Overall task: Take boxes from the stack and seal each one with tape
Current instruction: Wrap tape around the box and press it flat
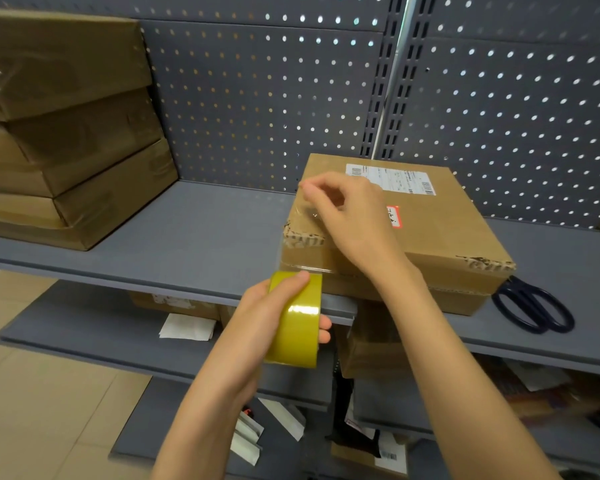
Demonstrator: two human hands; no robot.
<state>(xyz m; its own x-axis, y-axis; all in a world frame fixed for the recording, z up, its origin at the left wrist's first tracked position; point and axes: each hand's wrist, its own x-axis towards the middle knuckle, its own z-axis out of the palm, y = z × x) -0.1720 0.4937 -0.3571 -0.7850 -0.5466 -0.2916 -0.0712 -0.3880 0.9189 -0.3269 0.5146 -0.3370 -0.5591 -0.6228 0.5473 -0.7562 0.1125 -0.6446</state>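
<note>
One box (426,230) lies near the front edge of the grey shelf (194,237), with its near side hanging a little over that edge, and in the head view it is in the middle of being taped. The left hand (274,317) grips the yellow tape roll (297,320) just below the front edge, fingers curled around it. The right hand (347,213) pinches the free end of the clear tape strip (297,237) above the box's left top corner, where the cardboard is torn. The strip runs from the roll up to these fingers. The stack of boxes (66,133) waits at the left back corner, and scissors (534,306) lie beside the box on the right. I judge the step is laying the strip; next it must be pressed flat on the top and then cut.
</note>
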